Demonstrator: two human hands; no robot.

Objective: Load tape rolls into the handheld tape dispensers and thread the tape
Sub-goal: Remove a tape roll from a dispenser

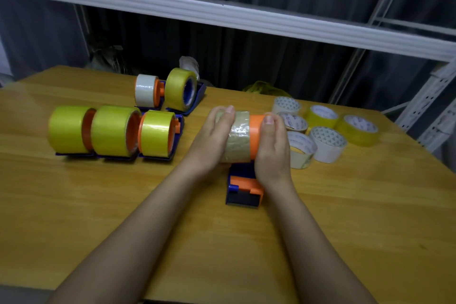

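Note:
A blue and orange tape dispenser (pixel 244 187) stands at the table's middle, its cutter end toward me. A brownish tape roll (pixel 238 136) sits part-way on its orange hub (pixel 256 136). My left hand (pixel 212 138) presses flat against the roll's left side, fingers straight. My right hand (pixel 272 145) lies against the hub's right end, fingers wrapped over it. The lower part of the roll is hidden behind my hands.
Three loaded dispensers with yellow tape (pixel 113 131) stand in a row at the left; two more (pixel 170 91) stand behind them. Several loose tape rolls (pixel 325 128) lie to the right. The wooden table (pixel 222 242) ends near me; a white shelf rail (pixel 246 17) runs overhead.

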